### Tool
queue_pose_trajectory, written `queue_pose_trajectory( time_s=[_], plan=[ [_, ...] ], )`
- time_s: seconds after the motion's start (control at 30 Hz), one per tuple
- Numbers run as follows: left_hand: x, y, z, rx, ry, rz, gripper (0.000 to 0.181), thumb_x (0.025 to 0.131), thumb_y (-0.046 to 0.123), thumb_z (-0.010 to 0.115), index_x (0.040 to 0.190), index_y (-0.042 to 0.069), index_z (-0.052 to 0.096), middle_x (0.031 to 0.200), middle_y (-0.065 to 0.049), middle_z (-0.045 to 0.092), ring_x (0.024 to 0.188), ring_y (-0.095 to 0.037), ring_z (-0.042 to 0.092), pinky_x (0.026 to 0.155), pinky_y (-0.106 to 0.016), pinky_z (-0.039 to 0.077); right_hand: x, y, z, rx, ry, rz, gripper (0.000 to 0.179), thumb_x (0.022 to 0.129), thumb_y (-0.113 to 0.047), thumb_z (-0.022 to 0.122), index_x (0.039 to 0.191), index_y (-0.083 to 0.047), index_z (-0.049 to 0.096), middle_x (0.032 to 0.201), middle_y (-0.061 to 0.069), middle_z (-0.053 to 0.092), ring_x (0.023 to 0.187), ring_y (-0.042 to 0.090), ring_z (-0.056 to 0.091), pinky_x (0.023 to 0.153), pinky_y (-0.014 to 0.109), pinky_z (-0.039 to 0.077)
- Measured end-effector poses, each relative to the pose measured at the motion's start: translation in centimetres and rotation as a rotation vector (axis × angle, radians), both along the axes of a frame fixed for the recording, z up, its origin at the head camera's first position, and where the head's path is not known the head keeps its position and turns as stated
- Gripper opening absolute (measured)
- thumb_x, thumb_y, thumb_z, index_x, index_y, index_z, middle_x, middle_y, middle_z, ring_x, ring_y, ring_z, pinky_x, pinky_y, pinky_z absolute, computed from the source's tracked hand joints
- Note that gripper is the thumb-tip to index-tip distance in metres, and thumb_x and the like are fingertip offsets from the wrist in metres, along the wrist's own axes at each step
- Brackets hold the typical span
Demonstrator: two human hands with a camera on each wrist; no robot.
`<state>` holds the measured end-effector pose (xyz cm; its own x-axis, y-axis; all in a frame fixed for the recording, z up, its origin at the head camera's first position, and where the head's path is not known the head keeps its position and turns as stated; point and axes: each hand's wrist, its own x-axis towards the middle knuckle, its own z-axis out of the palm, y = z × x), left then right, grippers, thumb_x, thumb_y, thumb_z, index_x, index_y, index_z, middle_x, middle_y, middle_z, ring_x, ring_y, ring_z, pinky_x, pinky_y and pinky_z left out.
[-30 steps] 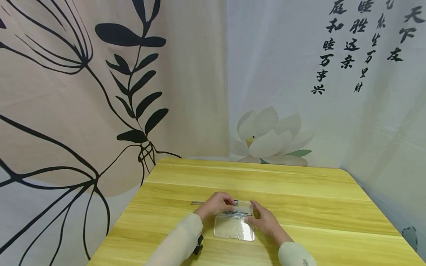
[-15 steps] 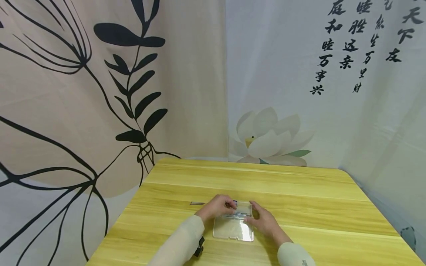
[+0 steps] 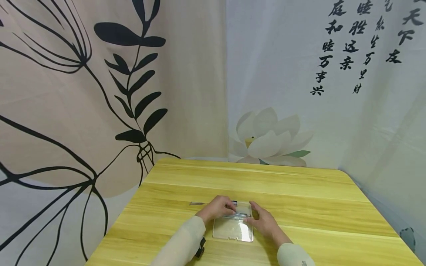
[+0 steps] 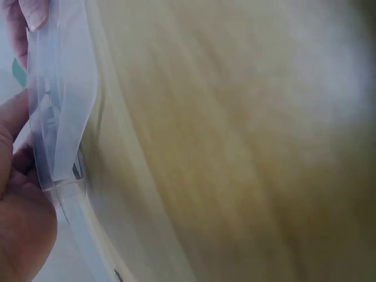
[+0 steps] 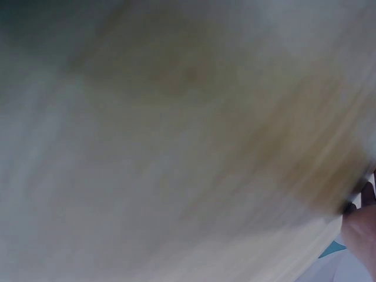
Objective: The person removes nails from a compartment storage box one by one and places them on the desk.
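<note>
A clear plastic case (image 3: 245, 207) lies on the table, its transparent lid (image 3: 229, 231) folded down flat toward me. Thin metal rods (image 3: 241, 214) lie along the case's near side. My left hand (image 3: 217, 207) is over the case's left end, thumb and fingers curled together at the rods and hiding their left ends. Gripping the right end, my right hand (image 3: 264, 220) has its thumb near the hinge and fingers at the far corner. In the left wrist view, the case (image 4: 61, 106) appears edge-on between both hands. The right wrist view is blurred.
Several thin metal pieces (image 3: 196, 203) stick out on the table left of my left hand. A small dark-marked item (image 3: 234, 203) shows at the case's far edge. The wooden table (image 3: 299, 192) ends at a printed fabric backdrop (image 3: 196, 92).
My left hand has shifted very slightly toward me and to the right over the rods. The right hand keeps its grip on the case.
</note>
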<state>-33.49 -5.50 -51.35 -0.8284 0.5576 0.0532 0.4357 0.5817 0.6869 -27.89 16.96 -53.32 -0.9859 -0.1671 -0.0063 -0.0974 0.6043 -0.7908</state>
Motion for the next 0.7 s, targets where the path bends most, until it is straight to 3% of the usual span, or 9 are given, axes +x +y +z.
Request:
queue_pose_trajectory(
  time_s=[0.3, 0.53, 0.7],
  plan=[
    [0.18, 0.11, 0.37, -0.029, 0.02, -0.02, 0.006, 0.086, 0.01, 0.077, 0.092, 0.01, 0.081, 0.084, 0.009, 0.064, 0.078, -0.002, 0.054, 0.071, -0.021, 0.047, -0.04, -0.07, -0.02, 0.012, 0.006, 0.002, 0.077, 0.088, -0.037, 0.075, 0.152, -0.011, 0.04, 0.145, 0.02, 0.049, 0.137, 0.046, 0.035, 0.107, 0.066, 0.025],
    [0.0, 0.37, 0.64, -0.088, -0.023, -0.015, 0.007, 0.088, 0.011, 0.076, 0.093, 0.011, 0.08, 0.084, 0.011, 0.061, 0.077, -0.002, 0.054, 0.07, -0.021, 0.048, 0.11, -0.12, 0.17, 0.01, 0.008, 0.003, 0.077, 0.089, -0.035, 0.075, 0.152, -0.01, 0.039, 0.145, 0.021, 0.049, 0.137, 0.047, 0.035, 0.107, 0.066, 0.025],
    [-0.03, 0.36, 0.65, -0.098, -0.014, -0.026, 0.007, 0.088, 0.011, 0.076, 0.093, 0.011, 0.081, 0.084, 0.011, 0.061, 0.078, -0.002, 0.054, 0.071, -0.021, 0.048, 0.25, -0.17, 0.27, 0.013, 0.01, -0.001, 0.077, 0.089, -0.034, 0.075, 0.152, -0.009, 0.039, 0.145, 0.021, 0.048, 0.137, 0.048, 0.035, 0.107, 0.067, 0.025]
  ],
)
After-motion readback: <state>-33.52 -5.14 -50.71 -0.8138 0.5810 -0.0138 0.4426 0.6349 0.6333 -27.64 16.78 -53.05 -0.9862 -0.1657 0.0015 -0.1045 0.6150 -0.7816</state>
